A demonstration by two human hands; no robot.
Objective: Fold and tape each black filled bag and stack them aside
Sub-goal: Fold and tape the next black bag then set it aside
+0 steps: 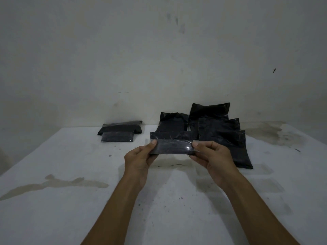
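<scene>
I hold a black filled bag point(171, 144) just above the white table, near its middle. A glossy clear tape strip runs across the bag's front. My left hand point(139, 157) pinches its left end, thumb on top. Its right end is pinched by my right hand point(212, 156). Behind it, several unfolded black bags point(219, 128) lie overlapping against the wall. At the back left sits a small stack of folded, taped bags point(119, 132).
The white table point(70, 200) is stained, with a brownish streak at the left and dark marks at the back right. A pale wall point(159, 59) stands right behind the bags.
</scene>
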